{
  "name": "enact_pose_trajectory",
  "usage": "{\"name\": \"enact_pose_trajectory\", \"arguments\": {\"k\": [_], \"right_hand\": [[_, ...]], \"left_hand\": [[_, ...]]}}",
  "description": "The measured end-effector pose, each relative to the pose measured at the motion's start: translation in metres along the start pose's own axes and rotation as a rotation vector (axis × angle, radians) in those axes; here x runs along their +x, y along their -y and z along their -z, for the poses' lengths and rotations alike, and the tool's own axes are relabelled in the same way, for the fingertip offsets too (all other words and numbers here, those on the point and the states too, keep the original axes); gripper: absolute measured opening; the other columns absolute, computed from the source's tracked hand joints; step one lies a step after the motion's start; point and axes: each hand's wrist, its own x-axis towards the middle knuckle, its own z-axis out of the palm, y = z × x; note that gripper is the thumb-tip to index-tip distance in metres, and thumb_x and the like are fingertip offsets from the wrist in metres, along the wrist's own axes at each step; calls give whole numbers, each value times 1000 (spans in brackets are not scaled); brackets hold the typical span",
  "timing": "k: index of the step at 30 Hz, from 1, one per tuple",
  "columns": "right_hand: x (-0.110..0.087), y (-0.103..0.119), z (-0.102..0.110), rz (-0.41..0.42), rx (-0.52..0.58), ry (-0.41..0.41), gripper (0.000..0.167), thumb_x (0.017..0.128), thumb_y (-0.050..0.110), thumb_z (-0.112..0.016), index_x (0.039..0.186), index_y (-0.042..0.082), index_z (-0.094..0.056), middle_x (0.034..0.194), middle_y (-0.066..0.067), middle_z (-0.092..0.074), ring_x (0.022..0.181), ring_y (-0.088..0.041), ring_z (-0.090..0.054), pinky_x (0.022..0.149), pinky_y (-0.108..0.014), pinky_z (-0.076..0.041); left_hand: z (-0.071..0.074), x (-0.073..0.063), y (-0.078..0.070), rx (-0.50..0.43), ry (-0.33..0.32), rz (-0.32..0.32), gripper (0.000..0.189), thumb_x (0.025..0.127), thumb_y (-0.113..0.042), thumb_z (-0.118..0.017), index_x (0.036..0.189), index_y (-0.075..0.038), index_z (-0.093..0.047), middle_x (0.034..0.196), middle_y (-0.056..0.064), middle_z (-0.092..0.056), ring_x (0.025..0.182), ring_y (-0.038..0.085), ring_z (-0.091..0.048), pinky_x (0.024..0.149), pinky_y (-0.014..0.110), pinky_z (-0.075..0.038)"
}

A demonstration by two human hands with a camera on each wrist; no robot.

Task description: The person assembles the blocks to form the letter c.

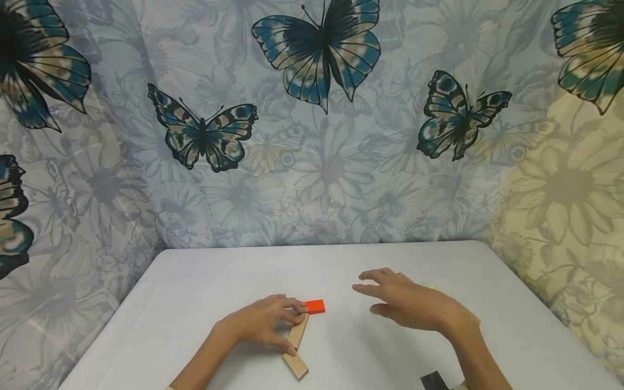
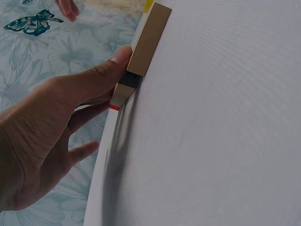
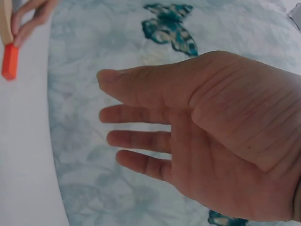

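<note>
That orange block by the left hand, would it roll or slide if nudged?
The orange block looks flat and rectangular, lying on its broad face, so it would probably slide rather than roll or tip. It appears rigid and small, so likely light. The white table looks smooth, so it should slide easily.

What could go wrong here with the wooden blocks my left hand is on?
The left hand grips one plain wooden block that touches the orange block; a small shift may nudge the orange one out of place. The lower wooden block lies near the table front edge and might be knocked off.
</note>
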Motion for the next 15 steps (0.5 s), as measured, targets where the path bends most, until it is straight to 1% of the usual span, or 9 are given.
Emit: {"name": "enact_pose_trajectory", "arguments": {"k": [4,7,9,11,15], "right_hand": [[-11,-18,7,-25,-31,-96,49,98,13,-72,145,15,-63,151,-15,-55,139,-42,-50,104,-66,-50],[-16,-31,10,-43,-59,-150,47,97,11,-73,143,12,-64,148,-18,-56,136,-44,-51,102,-68,-49],[-19,-38,11,-66,-64,-170,47,96,10,-73,142,11,-65,147,-19,-57,135,-46,-52,101,-70,-48],[-21,-45,12,-104,-58,-172,46,95,9,-74,141,11,-65,146,-20,-57,133,-47,-52,102,-70,-48],[-24,-60,11,-149,-57,-168,45,93,7,-75,137,8,-67,138,-21,-63,125,-46,-58,100,-68,-52]], "left_hand": [[0,0,0,7,-11,-18,68,85,-57,-81,137,-15,-70,146,-7,-63,138,16,-59,121,43,-46],[0,-1,1,8,-18,-24,68,85,-57,-81,137,-15,-70,146,-7,-63,138,16,-59,121,43,-47],[-1,-1,1,9,-21,-28,67,85,-57,-81,137,-15,-70,146,-7,-63,138,16,-59,120,43,-47],[0,-1,1,6,-19,-26,67,85,-57,-81,136,-15,-70,145,-8,-63,138,16,-59,120,43,-47],[-1,0,0,1,-17,-24,68,84,-57,-82,137,-15,-70,145,-8,-63,138,16,-59,120,42,-47]]}}
